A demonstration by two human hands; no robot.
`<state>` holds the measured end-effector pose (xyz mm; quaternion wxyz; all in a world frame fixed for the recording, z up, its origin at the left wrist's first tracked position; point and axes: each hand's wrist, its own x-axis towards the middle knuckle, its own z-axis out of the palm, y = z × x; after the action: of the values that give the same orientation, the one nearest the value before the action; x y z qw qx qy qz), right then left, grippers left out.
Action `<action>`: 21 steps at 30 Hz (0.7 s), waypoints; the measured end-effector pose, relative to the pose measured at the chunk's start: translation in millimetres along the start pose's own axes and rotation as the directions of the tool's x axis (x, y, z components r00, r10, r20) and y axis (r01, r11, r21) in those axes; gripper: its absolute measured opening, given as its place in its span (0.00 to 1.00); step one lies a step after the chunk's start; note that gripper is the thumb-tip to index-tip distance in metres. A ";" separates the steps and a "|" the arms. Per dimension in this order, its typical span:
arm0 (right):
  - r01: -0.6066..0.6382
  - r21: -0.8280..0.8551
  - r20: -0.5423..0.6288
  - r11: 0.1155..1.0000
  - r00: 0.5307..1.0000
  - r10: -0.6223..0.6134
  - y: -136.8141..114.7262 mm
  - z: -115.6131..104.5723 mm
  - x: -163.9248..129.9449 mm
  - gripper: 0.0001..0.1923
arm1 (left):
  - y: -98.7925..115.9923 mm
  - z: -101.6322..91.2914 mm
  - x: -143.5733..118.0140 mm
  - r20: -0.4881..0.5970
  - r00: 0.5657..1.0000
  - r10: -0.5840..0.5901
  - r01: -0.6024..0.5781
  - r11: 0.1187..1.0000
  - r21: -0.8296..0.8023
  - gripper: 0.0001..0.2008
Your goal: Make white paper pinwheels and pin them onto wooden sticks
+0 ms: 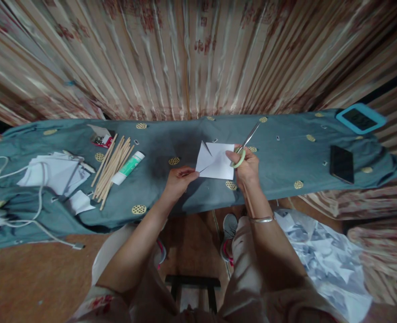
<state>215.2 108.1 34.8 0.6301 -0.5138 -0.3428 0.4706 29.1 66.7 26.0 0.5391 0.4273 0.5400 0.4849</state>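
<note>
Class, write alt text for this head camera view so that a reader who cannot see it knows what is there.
A person's left hand pinches the corner of a white paper square while the right hand holds scissors over a blue-grey cloth. To the left lie wooden sticks, a glue tube and more paper; to the right, a dark phone.

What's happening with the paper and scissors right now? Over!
Left hand pinches white paper at its corner. Right hand holds scissors, blades pointing away. Sticks and glue tube lie apart, left.
</note>
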 end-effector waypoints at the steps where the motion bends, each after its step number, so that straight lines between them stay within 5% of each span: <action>1: 0.006 0.008 -0.007 1.000 1.000 -0.006 0.3 -0.9 1.1 0.15 | -0.2 -0.3 0.4 -0.006 1.000 -0.006 0.006 1.000 0.000 0.06; 10: 0.034 0.008 -0.026 0.999 0.999 -0.034 4.7 -6.6 7.8 0.16 | 0.3 -4.0 0.6 -0.014 1.000 0.002 -0.002 1.000 0.018 0.06; 16: 0.015 0.174 -0.130 0.985 0.991 0.008 2.8 -2.3 8.0 0.18 | 2.5 -2.9 -2.9 -0.019 1.000 0.012 -0.013 0.997 -0.071 0.08; 21: -0.060 0.154 -0.083 0.986 0.994 0.073 7.5 11.0 -0.8 0.18 | -4.2 18.4 -15.6 0.132 0.991 -0.012 0.031 0.989 -0.142 0.14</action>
<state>203.0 111.1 30.1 0.6656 -0.4960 -0.2606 0.4930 48.5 51.8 25.5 0.6080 0.4123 0.4717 0.4877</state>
